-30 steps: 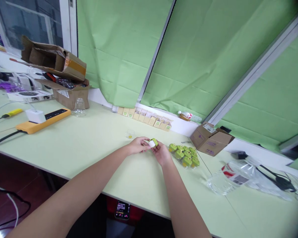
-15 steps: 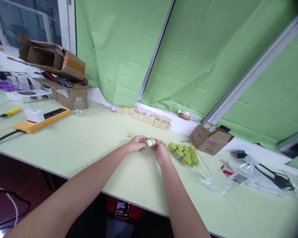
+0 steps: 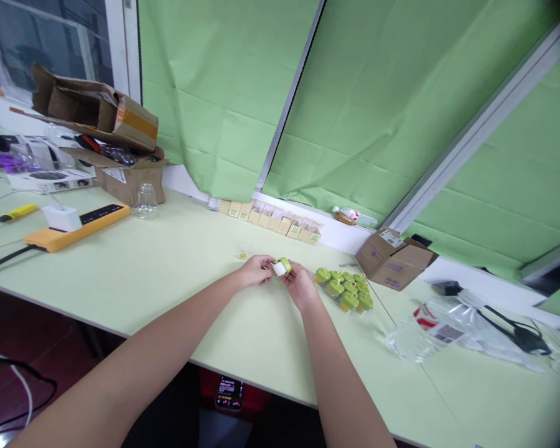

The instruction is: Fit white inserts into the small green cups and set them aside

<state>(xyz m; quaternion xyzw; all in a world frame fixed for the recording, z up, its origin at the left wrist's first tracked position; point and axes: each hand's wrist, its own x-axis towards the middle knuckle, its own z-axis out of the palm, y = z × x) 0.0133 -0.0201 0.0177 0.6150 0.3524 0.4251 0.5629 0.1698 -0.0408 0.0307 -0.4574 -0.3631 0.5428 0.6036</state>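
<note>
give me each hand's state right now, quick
Left hand: fingers curled at the green and white cap; grip cannot be told.
Right hand: closed, holding the cap.

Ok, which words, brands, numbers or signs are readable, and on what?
Nothing reads legibly.
Large bottle label: blurred.
Right cardboard box print and sticker: too small.
Lower left cardboard box sticker: too small.
Phone screen: too small.
Ledge bottle label: too small.
Held green-and-white item: none visible.
</note>
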